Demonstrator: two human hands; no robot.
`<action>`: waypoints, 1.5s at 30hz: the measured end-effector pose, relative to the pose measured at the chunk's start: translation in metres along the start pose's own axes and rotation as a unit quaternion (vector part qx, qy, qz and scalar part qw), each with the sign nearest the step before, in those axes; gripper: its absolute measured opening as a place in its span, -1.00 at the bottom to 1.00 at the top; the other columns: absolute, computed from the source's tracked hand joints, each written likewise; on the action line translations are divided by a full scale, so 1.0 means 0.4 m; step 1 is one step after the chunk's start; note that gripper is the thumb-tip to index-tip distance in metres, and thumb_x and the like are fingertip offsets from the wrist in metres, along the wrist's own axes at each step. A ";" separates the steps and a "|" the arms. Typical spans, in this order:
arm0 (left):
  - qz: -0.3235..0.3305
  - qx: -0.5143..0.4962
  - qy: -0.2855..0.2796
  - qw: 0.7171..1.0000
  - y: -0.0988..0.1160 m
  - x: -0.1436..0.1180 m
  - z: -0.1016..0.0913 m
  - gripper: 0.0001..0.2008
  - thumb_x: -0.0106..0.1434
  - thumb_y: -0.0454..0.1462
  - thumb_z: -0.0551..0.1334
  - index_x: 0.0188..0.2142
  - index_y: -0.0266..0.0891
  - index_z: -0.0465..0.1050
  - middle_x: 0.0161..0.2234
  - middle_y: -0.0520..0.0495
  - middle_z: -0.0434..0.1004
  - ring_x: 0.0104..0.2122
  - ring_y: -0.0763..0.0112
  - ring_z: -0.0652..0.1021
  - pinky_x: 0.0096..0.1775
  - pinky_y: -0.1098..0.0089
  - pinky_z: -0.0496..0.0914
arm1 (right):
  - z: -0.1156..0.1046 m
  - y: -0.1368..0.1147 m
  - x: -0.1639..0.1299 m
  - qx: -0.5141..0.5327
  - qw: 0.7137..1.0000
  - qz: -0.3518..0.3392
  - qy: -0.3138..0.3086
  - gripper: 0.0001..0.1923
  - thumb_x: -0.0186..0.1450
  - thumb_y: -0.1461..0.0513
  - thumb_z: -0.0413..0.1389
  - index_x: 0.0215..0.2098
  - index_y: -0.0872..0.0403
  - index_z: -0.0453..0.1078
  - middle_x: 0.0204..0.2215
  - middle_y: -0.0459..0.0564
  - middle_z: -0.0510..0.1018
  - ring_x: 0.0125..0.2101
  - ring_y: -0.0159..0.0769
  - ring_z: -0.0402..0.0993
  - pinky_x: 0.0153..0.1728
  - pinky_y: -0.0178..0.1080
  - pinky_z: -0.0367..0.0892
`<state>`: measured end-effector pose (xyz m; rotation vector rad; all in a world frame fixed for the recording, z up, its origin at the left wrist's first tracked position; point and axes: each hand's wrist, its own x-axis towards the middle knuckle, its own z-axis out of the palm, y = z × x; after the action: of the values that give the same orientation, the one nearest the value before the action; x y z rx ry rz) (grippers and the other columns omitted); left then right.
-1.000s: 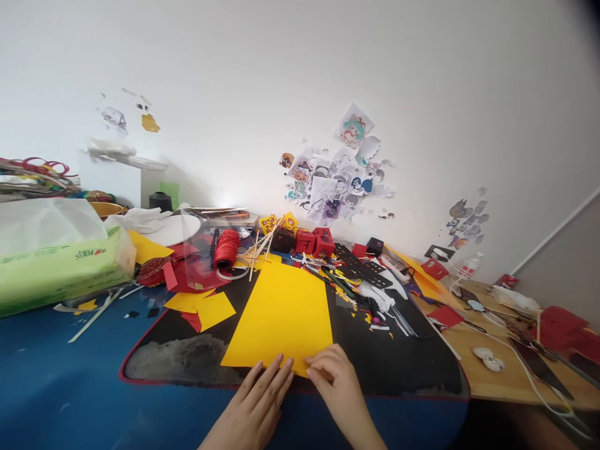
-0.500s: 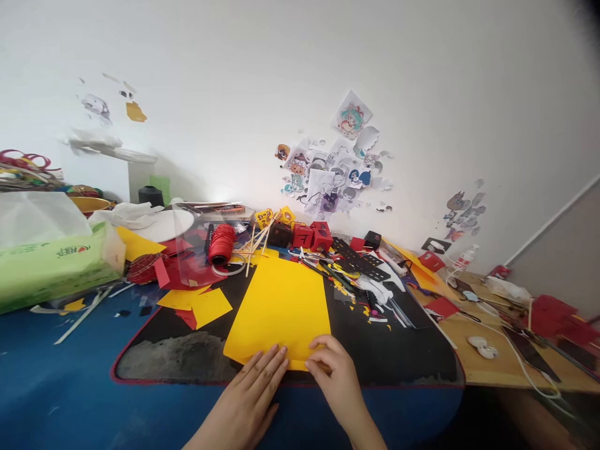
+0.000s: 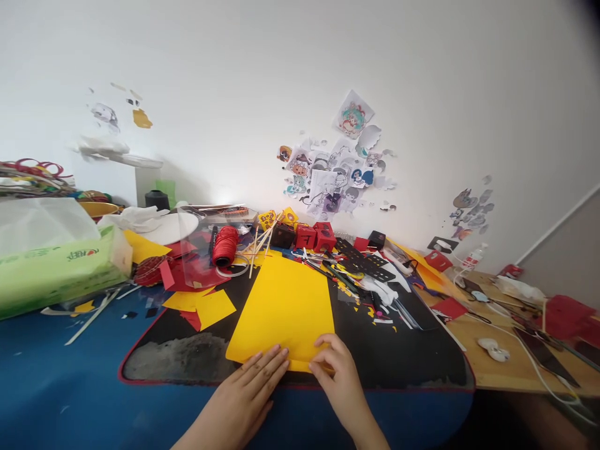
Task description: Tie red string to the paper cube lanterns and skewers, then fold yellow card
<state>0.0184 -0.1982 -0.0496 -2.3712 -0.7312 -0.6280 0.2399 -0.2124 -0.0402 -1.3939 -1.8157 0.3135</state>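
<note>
Head view, read from the left: a soft green plastic pack of tissues lies on the blue tabletop, with a crumpled clear film rising from its top. Past it sit a flat white round plate and a spool of red cord, wound thick and ribbed, standing beside a bent sheet of clear plastic. Thin pale wooden sticks fan out just beside the spool. Small offcuts of yellow card lie on the black mat with a red edge, whose near left part is scuffed grey.

On the middle of that mat lies the large smooth yellow card sheet, a flat four-sided piece that narrows toward the wall. The left hand lies palm down with its fingers straight and together, their tips pressing flat on the sheet's near edge. The right hand, just beside it, has curled fingers pinching that same near edge, which looks slightly lifted or folded there.

Behind the sheet stand small red paper cubes with cut-out holes, and to their right a black perforated strip among a litter of paper scraps. Cut-out cartoon stickers cluster on the white wall. Farther right a bare wooden surface carries white cables and red card pieces.
</note>
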 end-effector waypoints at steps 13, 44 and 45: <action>-0.021 -0.040 -0.052 0.998 -0.027 -0.004 -0.013 -0.42 0.23 0.07 -0.06 0.20 0.04 -0.03 0.24 0.19 0.05 0.21 0.24 0.02 0.18 0.16 -0.36 | -0.003 -0.004 0.003 -0.002 1.000 0.008 -0.010 -0.85 0.18 0.33 0.08 -0.55 0.06 0.33 -0.23 -0.01 0.40 -0.17 -0.23 0.35 -0.19 -0.23 0.26; -0.107 -0.071 -0.003 0.992 0.025 0.022 0.022 -0.43 0.08 0.16 0.08 0.08 0.19 0.20 0.09 0.08 0.35 0.09 0.01 0.25 0.15 -0.09 -0.30 | 0.135 -0.057 -0.071 -0.255 0.945 -0.159 0.131 -0.50 0.35 0.23 -0.19 0.26 0.01 -0.08 0.07 -0.05 0.35 0.06 -0.17 0.29 -0.01 -0.10 0.25; -0.107 -0.071 -0.004 0.992 0.024 0.023 0.019 -0.44 0.08 0.16 0.08 0.08 0.19 0.21 0.09 0.08 0.35 0.08 0.01 0.26 0.15 -0.08 -0.30 | 0.129 -0.043 -0.074 -0.257 0.944 -0.158 0.130 -0.50 0.35 0.24 -0.18 0.25 -0.01 -0.07 0.06 -0.06 0.36 0.06 -0.18 0.28 0.00 -0.11 0.24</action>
<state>0.0333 -0.1966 -0.0535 -2.4436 -0.9841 -0.7846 0.1931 -0.2313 -0.0758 -1.3656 -1.9292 -0.5257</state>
